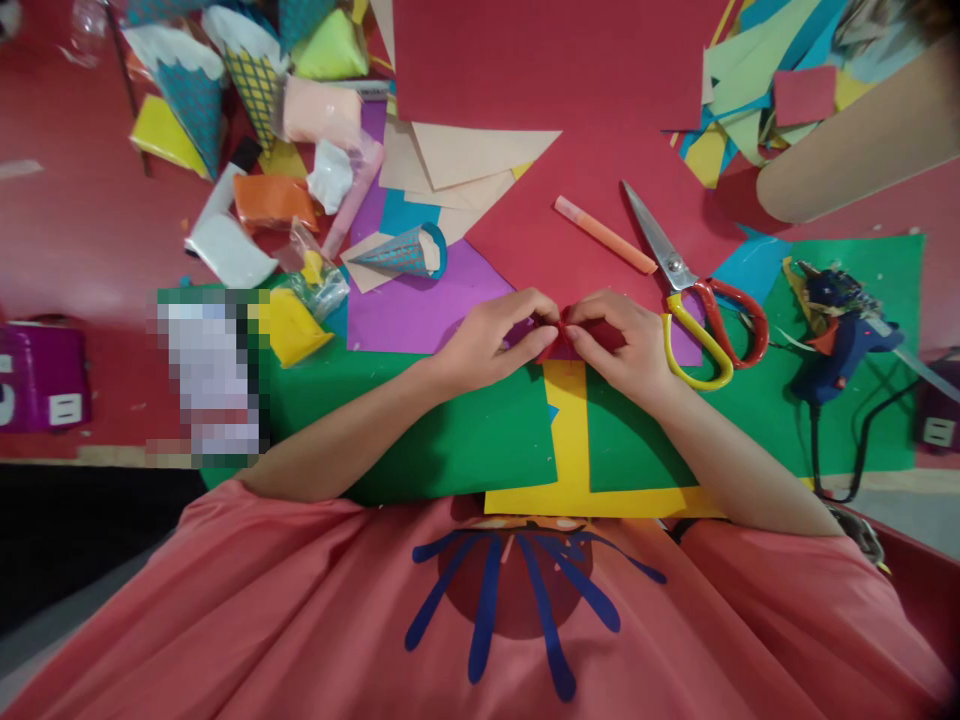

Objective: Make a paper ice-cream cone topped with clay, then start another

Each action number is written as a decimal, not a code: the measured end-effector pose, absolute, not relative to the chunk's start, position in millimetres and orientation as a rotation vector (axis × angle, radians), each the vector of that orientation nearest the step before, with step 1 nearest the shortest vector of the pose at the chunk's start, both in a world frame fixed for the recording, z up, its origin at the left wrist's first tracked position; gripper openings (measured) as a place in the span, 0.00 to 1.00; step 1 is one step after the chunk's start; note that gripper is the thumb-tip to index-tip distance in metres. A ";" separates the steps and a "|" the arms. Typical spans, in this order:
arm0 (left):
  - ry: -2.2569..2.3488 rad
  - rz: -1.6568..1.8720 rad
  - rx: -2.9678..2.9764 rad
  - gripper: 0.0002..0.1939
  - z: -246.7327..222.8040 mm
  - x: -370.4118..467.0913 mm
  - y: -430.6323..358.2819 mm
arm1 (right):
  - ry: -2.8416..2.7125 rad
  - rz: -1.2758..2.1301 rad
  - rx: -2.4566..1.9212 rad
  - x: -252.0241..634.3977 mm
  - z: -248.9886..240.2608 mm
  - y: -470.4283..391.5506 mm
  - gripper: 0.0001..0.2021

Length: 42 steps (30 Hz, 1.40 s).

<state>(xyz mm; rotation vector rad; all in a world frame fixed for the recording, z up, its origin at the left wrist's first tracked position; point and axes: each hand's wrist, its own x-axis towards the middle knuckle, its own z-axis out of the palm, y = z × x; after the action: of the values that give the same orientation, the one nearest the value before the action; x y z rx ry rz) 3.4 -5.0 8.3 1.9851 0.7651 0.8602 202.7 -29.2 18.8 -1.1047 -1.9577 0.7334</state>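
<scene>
Both my hands meet over the coloured sheets in the middle. My left hand (506,330) and my right hand (619,340) pinch a small piece of red paper (556,347) between thumbs and fingertips; its exact shape is mostly covered by the fingers. Just beyond the right hand lie scissors (679,275) with one red and one yellow handle, blades partly apart. An orange marker (604,235) rests on the red sheet (540,205) near the blades. To the left of my hands, a small blue patterned paper cone (401,255) lies on its side.
Decorated cones (184,85) and packets of clay, one of them orange (274,203), crowd the left. A blue glue gun (832,365) with its cord sits at the right on a green sheet (892,290). A cardboard tube (855,150) and paper scraps (765,70) lie at the upper right.
</scene>
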 end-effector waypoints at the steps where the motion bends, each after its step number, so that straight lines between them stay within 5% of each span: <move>1: 0.757 0.856 1.988 0.16 7.9 3.3 -5.3 | -1.971 0.723 -1.094 202.6 18.5 -29.4 0.05; 4: 0.754 0.847 1.993 0.19 6.3 3.9 -6.3 | -2.022 0.667 -1.052 201.9 16.9 -30.7 0.05; 11: 0.755 0.859 1.998 0.08 7.8 2.3 -6.4 | -2.025 0.676 -1.054 201.2 16.9 -32.5 0.06; 29: 0.775 0.951 2.086 0.15 7.0 3.1 -4.0 | -1.892 0.908 -1.148 201.7 20.3 -27.2 0.06; 36: 0.733 1.104 2.161 0.09 5.9 0.4 -1.1 | -1.708 0.991 -1.133 204.2 13.9 -26.4 0.03; 42: 0.830 0.927 2.256 0.24 3.7 -2.9 4.1 | -1.667 1.050 -1.073 204.9 12.8 -24.9 0.02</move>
<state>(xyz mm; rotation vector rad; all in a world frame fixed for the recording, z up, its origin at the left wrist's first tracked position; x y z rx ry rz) -2.9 4.1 3.7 2.2560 0.8305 0.9272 204.9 -24.9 12.8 -1.0725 -1.6667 1.0498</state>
